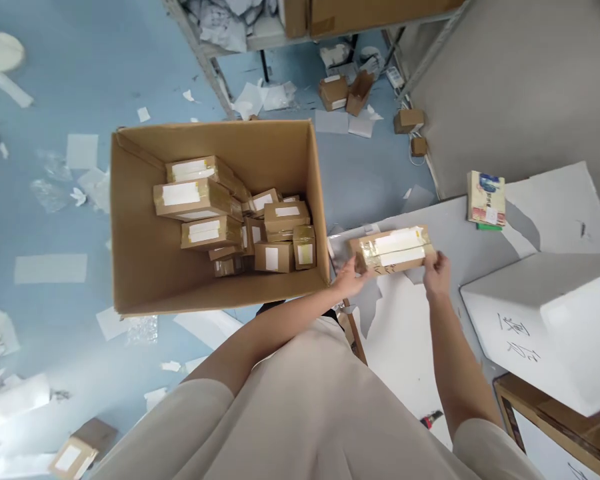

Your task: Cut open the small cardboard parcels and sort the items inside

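Observation:
A long brown cardboard box (395,248) with white labels and clear tape is held between my hands, over the white worktable (400,333). My left hand (350,277) grips its left end, and my right hand (437,275) has hold of its right end. Left of it stands a large open carton (145,267), its rim close to my left forearm. Inside the carton lie several smaller taped parcels (205,231) with white labels, heaped mostly toward the middle and right.
A white box with handwriting (520,327) stands on the table's right side, near a small printed packet (487,200). Behind the carton is a metal shelf (200,47). Paper scraps (50,269) and a small parcel (83,448) litter the blue floor. A grey wall (520,100) rises at right.

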Demonstrator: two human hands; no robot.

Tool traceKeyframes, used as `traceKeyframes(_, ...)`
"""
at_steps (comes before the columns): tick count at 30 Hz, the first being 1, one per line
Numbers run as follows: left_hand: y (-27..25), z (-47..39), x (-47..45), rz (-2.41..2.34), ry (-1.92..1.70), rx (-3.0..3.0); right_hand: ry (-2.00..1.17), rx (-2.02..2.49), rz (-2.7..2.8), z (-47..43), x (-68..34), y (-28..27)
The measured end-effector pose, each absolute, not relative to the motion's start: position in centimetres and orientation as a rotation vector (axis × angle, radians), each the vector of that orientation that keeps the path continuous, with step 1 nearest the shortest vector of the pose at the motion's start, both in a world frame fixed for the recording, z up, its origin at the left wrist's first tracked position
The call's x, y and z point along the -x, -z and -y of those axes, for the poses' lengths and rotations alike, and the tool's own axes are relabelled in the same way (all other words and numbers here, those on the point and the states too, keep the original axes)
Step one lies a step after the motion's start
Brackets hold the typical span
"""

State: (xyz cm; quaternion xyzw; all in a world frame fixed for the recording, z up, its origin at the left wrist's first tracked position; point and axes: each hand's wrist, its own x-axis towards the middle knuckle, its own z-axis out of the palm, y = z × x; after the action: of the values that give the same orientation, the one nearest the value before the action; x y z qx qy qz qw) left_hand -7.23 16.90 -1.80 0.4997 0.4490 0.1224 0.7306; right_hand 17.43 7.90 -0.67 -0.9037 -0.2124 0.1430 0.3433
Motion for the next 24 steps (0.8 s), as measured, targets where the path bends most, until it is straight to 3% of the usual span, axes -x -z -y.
traceKeyframes(3,1.3,-19.1,10.9,-0.905,-0.183,-1.074,0.094,2.526,0.732,-9.9,-15.7,-3.2)
traceKeyframes(5,1.7,-22.0,15.3,-0.843,-0.159,-1.051,0.393,2.377,0.925,-13.2,-12.7,-6.3)
traceKeyframes(7,3.0,-26.3,21.5,-0.904,-0.211,-1.051,0.409,2.186,1.053,-18.2,-7.9,-8.2)
traceKeyframes(8,4.1,-28.8,25.2,-0.986,-0.268,-1.064,0.307,2.080,1.106,-21.4,-4.9,-8.3)
traceKeyframes(11,8.3,-36.9,37.4,-1.657,-0.717,-1.081,-0.408,1.821,1.237,-31.8,5.7,-4.6)
traceKeyframes(14,12.8,-43.5,47.8,-2.024,-0.855,-0.959,-1.090,1.706,1.226,-40.9,16.7,3.3)
traceKeyframes(16,15.4,-46.3,52.0,-2.042,-0.817,-0.908,-1.366,1.676,1.126,-45.0,23.0,8.8)
traceKeyframes(19,18.3,-48.7,53.9,-2.051,-0.793,-0.933,-1.539,1.711,1.017,-48.6,29.7,14.9)
traceKeyframes(24,20.8,-50.3,53.4,-2.145,-0.857,-1.073,-1.452,1.731,1.084,-49.9,33.9,19.3)
